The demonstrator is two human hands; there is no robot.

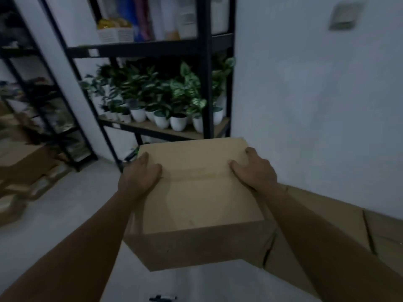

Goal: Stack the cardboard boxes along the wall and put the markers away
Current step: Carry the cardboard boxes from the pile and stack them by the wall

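Observation:
A closed brown cardboard box is held up in front of me, above the floor. My left hand grips its far left edge, thumb on the top face. On the far right edge my right hand grips the same way. Below and to the right, more cardboard boxes lie along the white wall; the held box overlaps their near left corner. A dark marker lies on the floor at the bottom edge. Something dark with green, maybe another marker, lies by the shelf foot.
A black metal shelf with small potted plants in white pots stands straight ahead beside the wall. A second black rack and several more cardboard boxes fill the left side. Grey floor lies between.

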